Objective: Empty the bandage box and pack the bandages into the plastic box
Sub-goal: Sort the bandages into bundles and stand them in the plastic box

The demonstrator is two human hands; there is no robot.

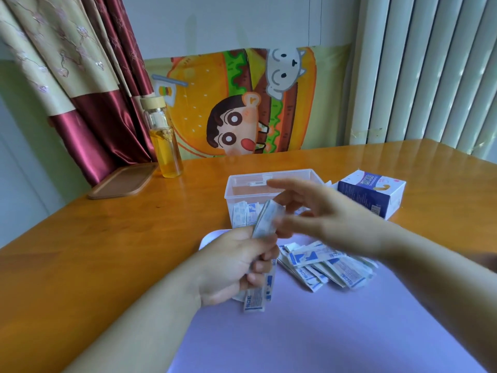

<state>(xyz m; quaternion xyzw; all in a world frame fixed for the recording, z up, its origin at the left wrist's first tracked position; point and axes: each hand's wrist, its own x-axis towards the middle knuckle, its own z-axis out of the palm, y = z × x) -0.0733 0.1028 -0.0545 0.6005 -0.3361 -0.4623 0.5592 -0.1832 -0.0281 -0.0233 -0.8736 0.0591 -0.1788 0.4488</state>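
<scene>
Gripping flat paper-wrapped bandages [265, 238], left hand [236, 262] curls tight.

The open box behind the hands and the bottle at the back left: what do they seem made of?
The open box looks like clear, glossy plastic: bandages show through its wall. The bottle seems clear glass holding yellow liquid, its pale cap probably bamboo or wood.
</scene>
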